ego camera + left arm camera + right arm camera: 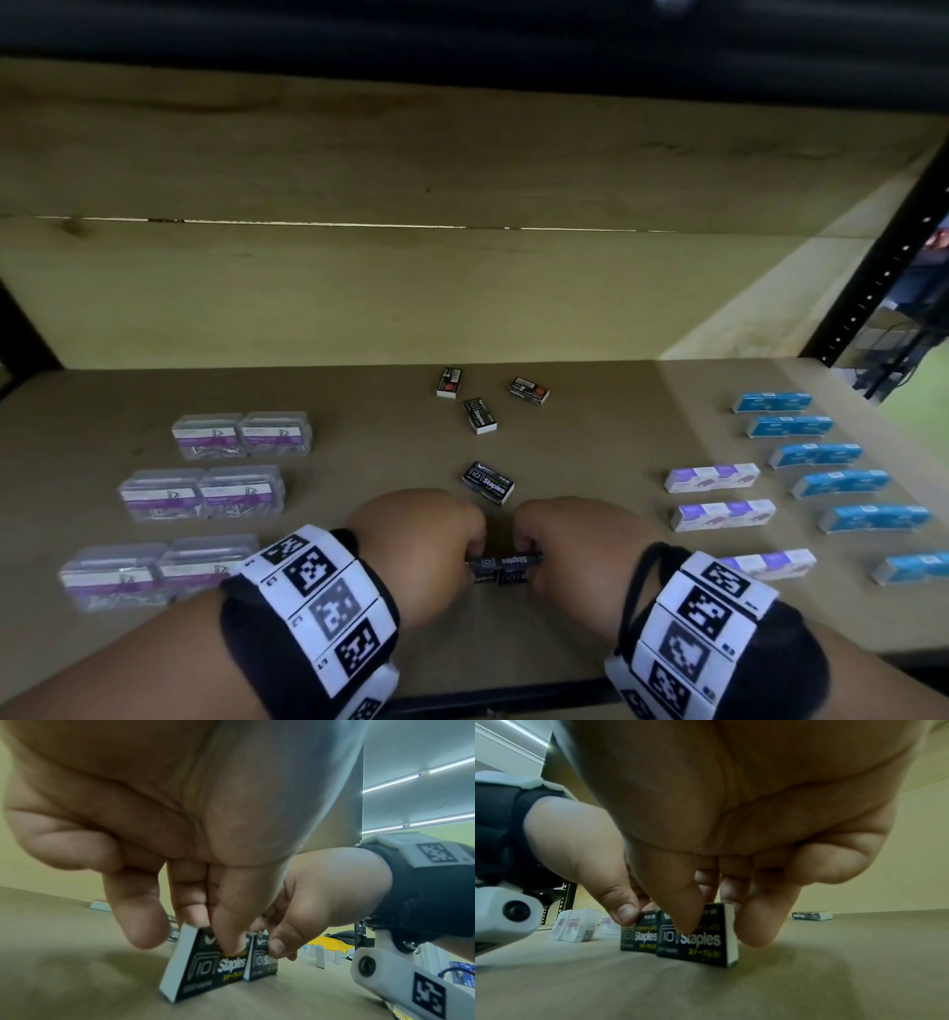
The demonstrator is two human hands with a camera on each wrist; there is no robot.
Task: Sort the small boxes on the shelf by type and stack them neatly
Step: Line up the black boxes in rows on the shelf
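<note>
Two black staples boxes stand on edge side by side near the shelf's front edge, between my hands. My left hand (475, 546) pinches the left box (203, 967) at its top between thumb and fingers. My right hand (525, 546) pinches the right box (700, 942) the same way. The two boxes touch end to end (506, 562). Another staples box (489, 482) lies flat just beyond my hands. Three more staples boxes (480, 415) lie scattered farther back at the centre.
Clear plastic paper-clip boxes (203, 492) sit in paired rows on the left. White-and-purple boxes (711, 478) and a column of blue boxes (816, 455) line the right side. A black perforated shelf upright (873, 288) stands at the far right. A wooden back wall (411, 288) closes the shelf.
</note>
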